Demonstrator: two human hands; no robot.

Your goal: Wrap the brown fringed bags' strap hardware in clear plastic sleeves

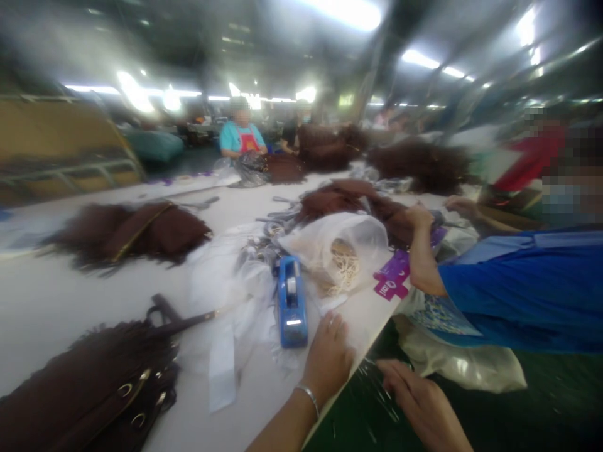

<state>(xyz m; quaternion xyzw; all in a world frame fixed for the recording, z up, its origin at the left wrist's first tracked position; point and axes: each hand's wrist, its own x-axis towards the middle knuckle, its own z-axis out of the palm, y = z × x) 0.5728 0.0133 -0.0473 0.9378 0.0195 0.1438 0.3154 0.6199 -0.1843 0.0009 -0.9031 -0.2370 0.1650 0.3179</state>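
My left hand, with a silver bracelet at the wrist, rests at the table's right edge, just right of a blue tape dispenser. Its fingers are blurred, and no held object can be made out. Beyond the edge, my right hand is low over the green floor, its fingers drawn together around something thin and shiny that is too blurred to name. A clear bag with pale strings in it lies behind the dispenser. The purple card is at the table edge.
Brown fringed bags lie at lower left, left and centre back. A person in a blue top stands close on the right, hands over the table. Another person in turquoise is across it. Plastic wrapping covers the middle.
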